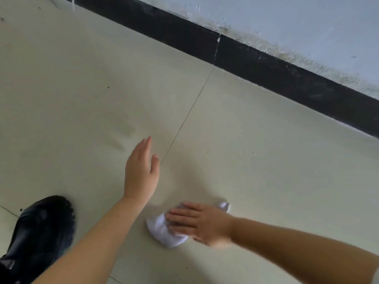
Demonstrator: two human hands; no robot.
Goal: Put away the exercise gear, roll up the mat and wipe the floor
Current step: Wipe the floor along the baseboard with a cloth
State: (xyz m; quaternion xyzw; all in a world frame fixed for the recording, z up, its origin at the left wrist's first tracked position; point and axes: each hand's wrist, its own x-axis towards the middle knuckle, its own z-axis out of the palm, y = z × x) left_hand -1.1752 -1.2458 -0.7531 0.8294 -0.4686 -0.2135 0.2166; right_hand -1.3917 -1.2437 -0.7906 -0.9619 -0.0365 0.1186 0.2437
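A white cloth (161, 232) lies crumpled on the pale tiled floor (256, 171) near the bottom middle of the view. My right hand (200, 221) presses flat on top of it with straight fingers pointing left. My left hand (141, 171) is stretched forward with straight fingers, held over or on the floor just left of a tile joint; contact cannot be told. No mat or exercise gear shows here.
A black skirting board (266, 64) runs diagonally along a pale blue wall (287, 21) at the top right. A black shoe (39, 232) stands on the floor at the bottom left. Small dark specks dot the tiles.
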